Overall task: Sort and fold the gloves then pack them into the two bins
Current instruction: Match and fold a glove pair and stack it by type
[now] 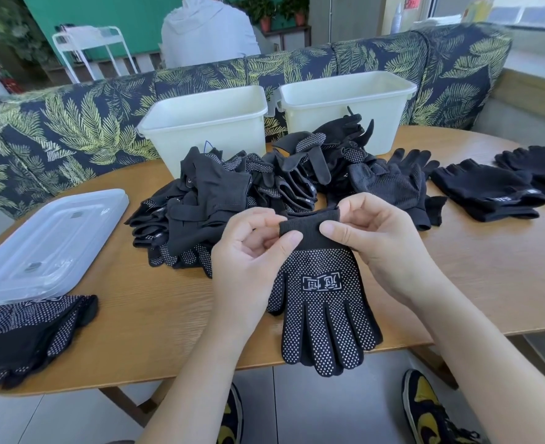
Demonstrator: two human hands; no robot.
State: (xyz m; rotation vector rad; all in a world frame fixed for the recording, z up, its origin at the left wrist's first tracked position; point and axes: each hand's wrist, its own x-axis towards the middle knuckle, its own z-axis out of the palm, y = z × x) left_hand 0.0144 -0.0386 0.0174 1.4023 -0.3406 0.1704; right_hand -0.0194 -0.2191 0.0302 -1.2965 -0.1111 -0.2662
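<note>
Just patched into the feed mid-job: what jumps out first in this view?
Front and centre, the left hand and right hand pinch the cuff of a black dotted glove, fingers hanging over the near edge of the wooden table. Behind it sprawls a big heap of black gloves, in front of two white bins. A clear lid lies at left.

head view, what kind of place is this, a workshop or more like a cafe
More like a cafe or lounge corner, probably: a leaf-print bench sofa wraps a wooden table, with potted plants behind. The glove pile and two white bins look brought in.
</note>
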